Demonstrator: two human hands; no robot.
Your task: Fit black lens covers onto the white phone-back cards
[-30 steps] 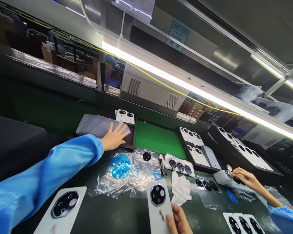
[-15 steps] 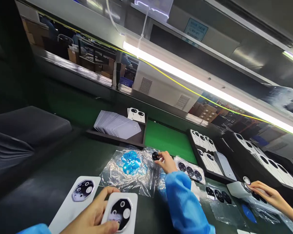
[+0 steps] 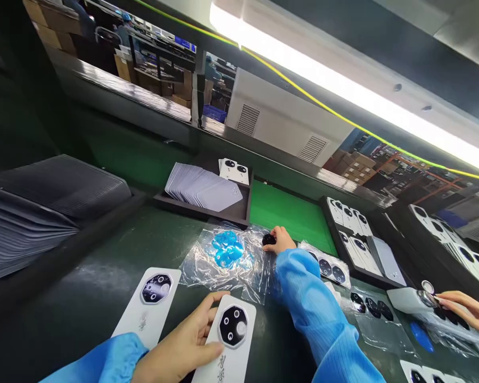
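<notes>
In the head view my left hand (image 3: pixel 183 343) is closed around the edge of a white phone back cover (image 3: pixel 227 367), its thumb on the front. That cover bears a black octagonal camera lens plate (image 3: pixel 233 325) with several ringed holes. A second white phone back cover (image 3: pixel 130 319) with a similar plate lies left of my wrist. Farther away, my right hand (image 3: pixel 283 240) pinches a black camera lens cover (image 3: pixel 269 241) at the right edge of a clear plastic sheet (image 3: pixel 195 266). Blue film pieces (image 3: pixel 228 249) are heaped on that sheet. Beside my right forearm is a strip of black lens covers (image 3: pixel 325 267).
A co-worker's hand (image 3: pixel 469 314) touches a white bottle (image 3: pixel 407 300) at right. Black trays hold grey panels (image 3: pixel 201 186) and white covers (image 3: pixel 345 217). Dark stacked sheets (image 3: pixel 59 186) stand at left. A tube lamp (image 3: pixel 323 74) hangs overhead.
The view has tilted down. My left hand holds the cover farther forward, with more of its lower part showing. My right hand still pinches the black lens cover, now turned darker side up.
</notes>
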